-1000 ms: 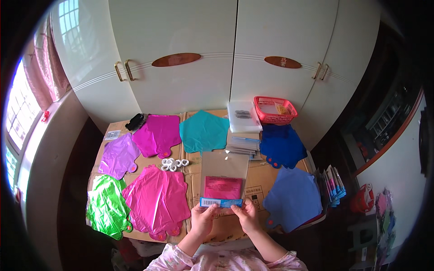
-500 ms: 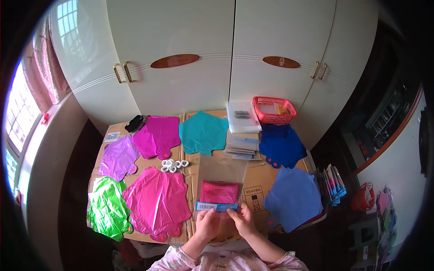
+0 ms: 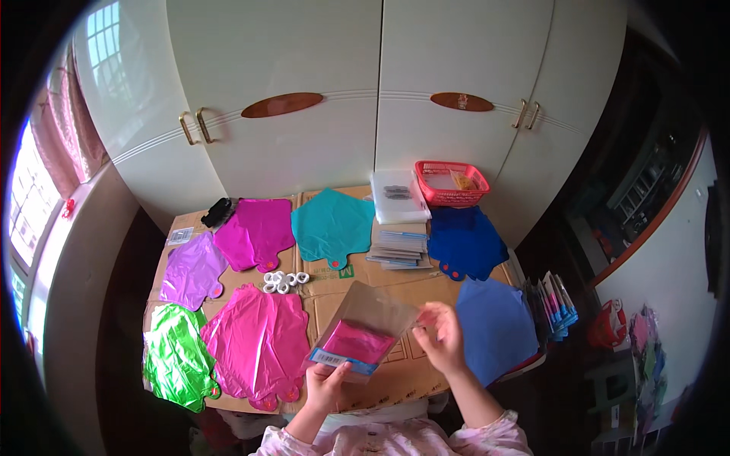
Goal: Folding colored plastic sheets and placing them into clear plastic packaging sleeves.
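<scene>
In the head view, your left hand (image 3: pixel 325 386) alone holds the flat clear plastic bag (image 3: pixel 369 302), thumb over the lower edge by the blue-and-white label strip (image 3: pixel 344 361); half a second ago both your hands gripped that edge. A folded bright-pink packet (image 3: pixel 354 341) shows inside. The bag, near upright then, now tilts with its top to the right, above the brown cardboard sheet (image 3: pixel 333 313).

Your right hand (image 3: pixel 443 338) has moved up to the bag's upper right corner, fingers curled, thumb and forefinger close together; you cannot tell from here whether they pinch it. Beyond, the lower tab of the teal foil shape (image 3: pixel 333 224), covered earlier, shows. The white rings (image 3: pixel 283 282) remain beside the large pink foil shape (image 3: pixel 258 342).
</scene>
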A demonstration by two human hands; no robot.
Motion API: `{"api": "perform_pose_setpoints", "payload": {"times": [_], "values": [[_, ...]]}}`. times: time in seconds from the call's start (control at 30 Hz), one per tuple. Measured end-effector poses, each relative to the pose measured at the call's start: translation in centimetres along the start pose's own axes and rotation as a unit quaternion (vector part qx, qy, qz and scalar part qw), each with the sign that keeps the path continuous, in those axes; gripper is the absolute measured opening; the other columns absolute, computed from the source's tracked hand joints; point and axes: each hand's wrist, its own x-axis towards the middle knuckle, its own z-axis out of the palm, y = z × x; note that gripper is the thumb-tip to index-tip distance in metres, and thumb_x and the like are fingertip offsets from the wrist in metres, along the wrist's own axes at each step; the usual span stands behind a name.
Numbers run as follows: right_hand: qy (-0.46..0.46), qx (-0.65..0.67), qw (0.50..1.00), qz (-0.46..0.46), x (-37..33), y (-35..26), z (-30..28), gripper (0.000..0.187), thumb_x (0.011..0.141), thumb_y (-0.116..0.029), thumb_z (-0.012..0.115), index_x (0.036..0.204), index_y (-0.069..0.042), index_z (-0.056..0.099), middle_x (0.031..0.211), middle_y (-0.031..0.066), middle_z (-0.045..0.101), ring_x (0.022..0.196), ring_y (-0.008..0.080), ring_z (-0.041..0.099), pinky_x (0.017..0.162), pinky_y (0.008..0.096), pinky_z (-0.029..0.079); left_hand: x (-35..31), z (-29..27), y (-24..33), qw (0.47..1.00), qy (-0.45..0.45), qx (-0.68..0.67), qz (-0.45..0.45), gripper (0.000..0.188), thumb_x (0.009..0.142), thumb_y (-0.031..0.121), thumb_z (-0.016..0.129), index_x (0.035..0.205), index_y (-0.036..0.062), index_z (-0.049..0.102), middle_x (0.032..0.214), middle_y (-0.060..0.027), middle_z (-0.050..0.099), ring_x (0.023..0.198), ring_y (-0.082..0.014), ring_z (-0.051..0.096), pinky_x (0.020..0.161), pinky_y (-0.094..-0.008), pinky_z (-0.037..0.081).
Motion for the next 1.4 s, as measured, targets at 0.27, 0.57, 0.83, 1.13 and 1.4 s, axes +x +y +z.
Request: {"api": "perform_pose_setpoints", "payload": {"times": [0.27,0.57,0.83,1.13,1.4], "values": [[-0.029,-0.396,0.872,-0.287,3.2,-3.8,0.4,0.021,0.070,-0.011,0.076,0.087,-0.009,0.064,0.081,0.0010,0.062,0.076,0.0195,0.059,0.069,0.0333,0.043,-1.8,0.8,1.0,0.997,-0.025,0.069,0.032,0.010,0.084,0.003,0.068,0.077,-0.0046,0.067,0.073,-0.0008,0.066,0.064,-0.0045,0.057,0.056,-0.0208,0.045],[-0.129,-0.123,0.982,0.070,3.4,-4.0,-0.6,0.016,0.085,-0.008,0.065,0.099,-0.001,0.068,0.085,0.0058,0.069,0.078,0.0083,0.062,0.071,0.0203,0.048,-1.6,-0.8,0.9,0.994,-0.067,0.088,0.012,0.008,0.084,0.005,0.068,0.084,-0.0028,0.069,0.078,0.0001,0.067,0.068,-0.0054,0.058,0.060,-0.0213,0.047],[-0.249,-0.053,0.952,0.173,5.0,-4.7,-2.4,0.013,0.084,-0.008,0.067,0.093,0.001,0.070,0.075,-0.0004,0.066,0.064,0.0021,0.053,0.055,0.0178,0.041,-0.9,-1.9,1.3,0.989,-0.135,0.054,-0.007,0.015,0.086,0.004,0.065,0.099,-0.0029,0.066,0.093,-0.0030,0.067,0.085,-0.0079,0.060,0.077,-0.0252,0.049],[-0.282,0.073,0.921,0.259,5.2,-4.1,-2.5,0.014,0.082,-0.009,0.071,0.093,0.000,0.066,0.083,0.0013,0.066,0.075,0.0047,0.057,0.066,0.0186,0.046,-1.1,-1.3,1.9,0.992,-0.125,0.031,-0.010,0.013,0.085,0.003,0.066,0.097,-0.0031,0.067,0.089,-0.0034,0.068,0.080,-0.0082,0.061,0.074,-0.0245,0.049],[-0.355,0.275,0.809,0.380,5.1,-3.1,-3.3,0.029,0.074,-0.022,0.079,0.090,-0.004,0.064,0.083,-0.0018,0.060,0.078,0.0066,0.057,0.076,0.0220,0.046,-1.0,-2.3,1.2,0.990,-0.136,0.020,-0.010,0.009,0.079,0.003,0.072,0.086,-0.0031,0.069,0.083,-0.0055,0.069,0.074,-0.0100,0.063,0.069,-0.0246,0.051]]}}
